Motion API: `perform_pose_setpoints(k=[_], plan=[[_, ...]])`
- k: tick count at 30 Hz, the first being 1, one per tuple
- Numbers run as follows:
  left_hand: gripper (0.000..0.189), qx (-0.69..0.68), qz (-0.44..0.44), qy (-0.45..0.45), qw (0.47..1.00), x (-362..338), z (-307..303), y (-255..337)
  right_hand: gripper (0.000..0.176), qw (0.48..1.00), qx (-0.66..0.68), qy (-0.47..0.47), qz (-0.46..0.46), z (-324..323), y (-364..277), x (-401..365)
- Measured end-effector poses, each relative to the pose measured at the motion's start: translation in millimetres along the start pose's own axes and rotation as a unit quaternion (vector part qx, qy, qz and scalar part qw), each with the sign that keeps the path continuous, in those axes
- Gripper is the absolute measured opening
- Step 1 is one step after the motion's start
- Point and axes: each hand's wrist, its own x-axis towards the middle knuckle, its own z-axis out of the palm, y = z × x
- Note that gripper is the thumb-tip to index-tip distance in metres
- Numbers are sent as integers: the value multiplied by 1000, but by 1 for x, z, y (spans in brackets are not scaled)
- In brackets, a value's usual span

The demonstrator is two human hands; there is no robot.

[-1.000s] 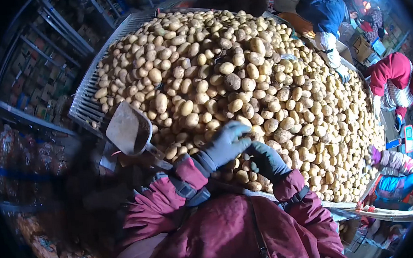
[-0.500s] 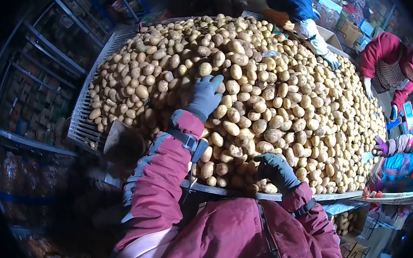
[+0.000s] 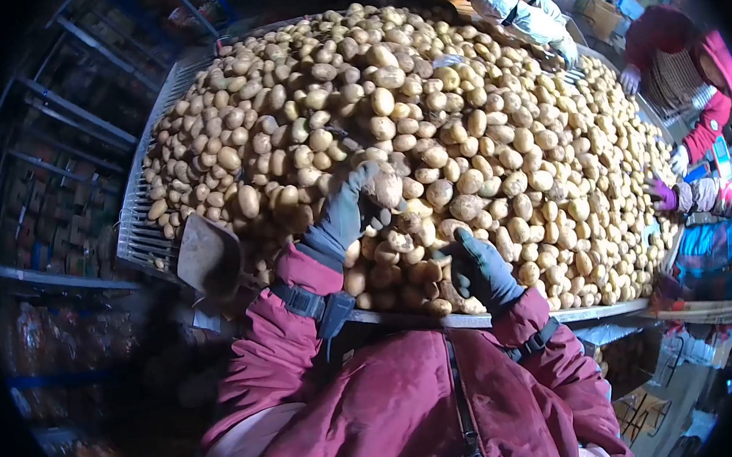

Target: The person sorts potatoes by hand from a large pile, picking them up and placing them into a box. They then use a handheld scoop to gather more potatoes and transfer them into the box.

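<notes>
A broad heap of yellowish-brown potatoes (image 3: pixel 499 185) covers the slatted table in front of me. My left hand (image 3: pixel 349 208), in a grey-blue glove, is closed around a potato (image 3: pixel 384 188) with brown, dirt-marked skin. It holds this potato just above the near part of the heap. My right hand (image 3: pixel 483 269), gloved in dark grey-green, hovers near the front edge with its thumb apart from its half-curled fingers. Potatoes lie right beside those fingers, and I see none clearly in its grip.
A metal scoop-like pan (image 3: pixel 207 257) stands at the table's left front corner. The slatted metal rim (image 3: pixel 134 212) borders the left side. A metal edge (image 3: pixel 597 312) runs along the front. Co-workers' gloved hands (image 3: pixel 662 195) reach in from the right; another person's sleeve (image 3: pixel 530 23) is at the back.
My left hand has drawn back toward me and now grips a potato. My right hand has risen slightly and its thumb stands out more. The view has shifted a little.
</notes>
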Motion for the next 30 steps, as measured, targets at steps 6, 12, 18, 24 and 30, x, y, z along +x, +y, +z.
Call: perform_pose_setpoints(k=[6, 12, 18, 24, 30], plan=[[42, 471, 207, -60, 856, -54, 92, -55, 61, 962, 243, -55, 108, 6, 21, -9], [44, 513, 135, -145, 835, -33, 80, -134, 34, 947, 281, -50, 149, -17, 16, -60], [50, 394, 50, -193, 897, -39, 125, -141, 41, 960, 259, 30, 105, -36, 6, -81], [37, 574, 213, -210, 763, 0, 110, -148, 45, 988, 144, 61, -2, -62, 40, -99], [45, 751, 265, 22, 605, 36, 77, -58, 37, 982, 172, 49, -59, -86, 56, -112]])
